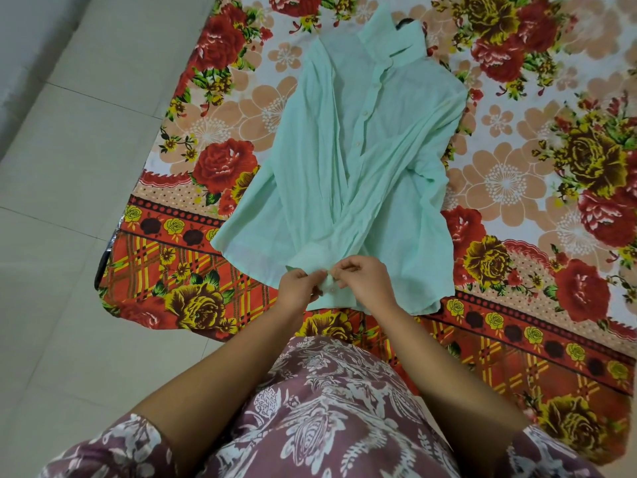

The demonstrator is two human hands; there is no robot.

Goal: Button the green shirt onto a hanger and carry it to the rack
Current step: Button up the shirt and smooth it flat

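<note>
Left hand (298,284), right hand (365,281): both pinch green shirt (344,150) hem | shirt spread flat beyond hands

One head-worn wide-angle view, steeply down and forward past wearer's torso (327,408). Left hand (297,288), right hand (366,281) close, low centre; green shirt (344,150) mid-frame beyond; tiled floor (69,201) along left edge.

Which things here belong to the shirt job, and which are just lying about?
For the job: green shirt; hanger, only a dark tip showing at the collar; left hand and right hand, both pinching the shirt near its hem.
Lying about: flowered sheet; tiled floor.
</note>
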